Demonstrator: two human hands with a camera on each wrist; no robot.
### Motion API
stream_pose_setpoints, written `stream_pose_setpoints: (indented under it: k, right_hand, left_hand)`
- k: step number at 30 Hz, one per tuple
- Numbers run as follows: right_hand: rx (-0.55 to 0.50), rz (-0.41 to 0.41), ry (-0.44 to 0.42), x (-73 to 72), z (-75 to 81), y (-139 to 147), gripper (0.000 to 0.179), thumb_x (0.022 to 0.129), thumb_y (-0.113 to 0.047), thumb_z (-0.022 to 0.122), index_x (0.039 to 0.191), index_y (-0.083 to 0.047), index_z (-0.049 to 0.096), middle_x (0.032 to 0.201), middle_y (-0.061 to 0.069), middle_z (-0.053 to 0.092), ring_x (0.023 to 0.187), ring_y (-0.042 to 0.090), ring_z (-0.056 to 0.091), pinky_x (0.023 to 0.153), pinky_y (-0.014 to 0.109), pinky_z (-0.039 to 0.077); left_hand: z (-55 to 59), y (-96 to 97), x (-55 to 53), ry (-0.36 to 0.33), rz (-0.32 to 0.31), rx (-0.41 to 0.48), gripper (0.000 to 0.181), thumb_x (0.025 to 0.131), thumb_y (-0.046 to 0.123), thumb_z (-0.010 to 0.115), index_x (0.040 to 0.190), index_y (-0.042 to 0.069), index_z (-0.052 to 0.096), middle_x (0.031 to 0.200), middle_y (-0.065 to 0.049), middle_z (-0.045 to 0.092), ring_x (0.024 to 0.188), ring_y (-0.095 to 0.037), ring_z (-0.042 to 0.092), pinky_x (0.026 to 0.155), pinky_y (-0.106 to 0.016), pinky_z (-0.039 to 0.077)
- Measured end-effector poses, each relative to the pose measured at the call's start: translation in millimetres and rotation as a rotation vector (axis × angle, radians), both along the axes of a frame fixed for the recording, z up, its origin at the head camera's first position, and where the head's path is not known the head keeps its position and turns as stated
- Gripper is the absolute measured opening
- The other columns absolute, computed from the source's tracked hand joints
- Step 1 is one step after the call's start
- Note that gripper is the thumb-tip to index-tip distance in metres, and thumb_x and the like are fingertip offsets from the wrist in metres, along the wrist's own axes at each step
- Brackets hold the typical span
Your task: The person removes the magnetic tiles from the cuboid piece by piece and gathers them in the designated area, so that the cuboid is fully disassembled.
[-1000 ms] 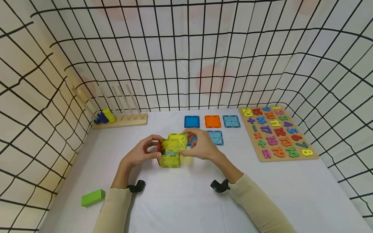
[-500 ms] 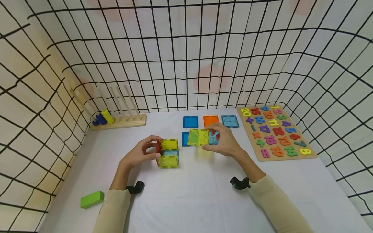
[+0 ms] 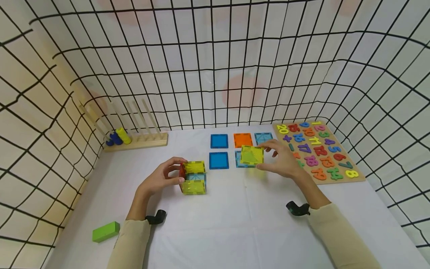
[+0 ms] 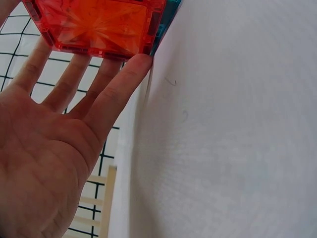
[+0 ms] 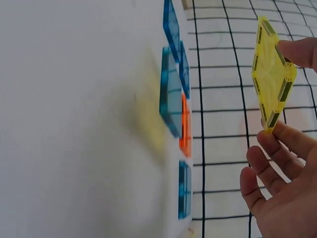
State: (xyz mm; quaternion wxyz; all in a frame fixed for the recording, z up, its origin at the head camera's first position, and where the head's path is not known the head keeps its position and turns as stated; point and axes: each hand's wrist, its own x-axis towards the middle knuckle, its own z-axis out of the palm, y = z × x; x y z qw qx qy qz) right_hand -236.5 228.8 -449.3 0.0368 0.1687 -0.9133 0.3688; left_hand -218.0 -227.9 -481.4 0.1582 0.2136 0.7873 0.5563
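My left hand (image 3: 158, 178) holds a small box of magnetic tiles (image 3: 194, 187) on the table, thumb on the near side and fingers on the far side. Yellow tiles form its front and back walls, a light blue tile shows inside, and a red tile (image 4: 96, 26) closes the left end. My right hand (image 3: 283, 160) pinches a yellow magnetic tile (image 3: 252, 155) by its edges, thumb below and fingertips above. In the right wrist view this tile (image 5: 271, 74) is raised off the table, casting a yellow shadow. It partly covers a light blue tile (image 3: 237, 160) in the head view.
Two blue tiles (image 3: 219, 141), an orange tile (image 3: 242, 140) and another light blue tile (image 3: 263, 138) lie behind. A number puzzle board (image 3: 320, 158) is at right, a wooden peg stand (image 3: 147, 140) at back left, a green block (image 3: 105, 231) at front left. Black netting (image 3: 215, 74) surrounds the table.
My right hand has lifted the yellow tile away from the box and carried it right, past the blue tile to the light blue one. The left hand and box stay nearly in place.
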Motion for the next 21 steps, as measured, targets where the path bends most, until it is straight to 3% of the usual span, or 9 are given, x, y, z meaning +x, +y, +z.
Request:
stream_pose_setpoints:
  k: [6,14,21]
  right_hand:
    - [0.041,-0.008,-0.023,-1.7,-5.0,26.0,0.065,0.079,-0.037,0.087,0.136,-0.015,0.064,0.128,0.01,0.058,0.109,0.032,0.049,0.086,0.048,0.048]
    - [0.097,-0.042,-0.041,-8.3,-16.5,54.4,0.068,0.078,-0.039,0.088,0.137,-0.014,0.063,0.131,0.012,0.056,0.113,0.033,0.05,0.086,0.044,0.046]
    - [0.171,-0.087,-0.137,-12.6,-21.7,67.4,0.072,0.08,-0.044,0.085,0.14,-0.015,0.059,0.143,0.017,0.049,0.121,0.039,0.049,0.099,0.063,0.047]
  left_hand:
    - [-1.0,-0.2,0.4,0.003,-0.001,0.007,0.059,0.092,0.018,0.074,0.145,0.026,0.051,0.153,-0.002,0.048,0.144,-0.04,0.042,0.113,-0.067,0.04]
    - [0.0,0.8,1.0,0.002,-0.001,-0.002,0.059,0.092,0.013,0.071,0.146,0.026,0.05,0.154,-0.004,0.047,0.145,-0.042,0.041,0.113,-0.067,0.04]
    - [-1.1,0.2,0.4,0.008,-0.004,0.002,0.06,0.092,0.015,0.072,0.147,0.025,0.049,0.154,-0.005,0.047,0.145,-0.043,0.041,0.113,-0.068,0.039]
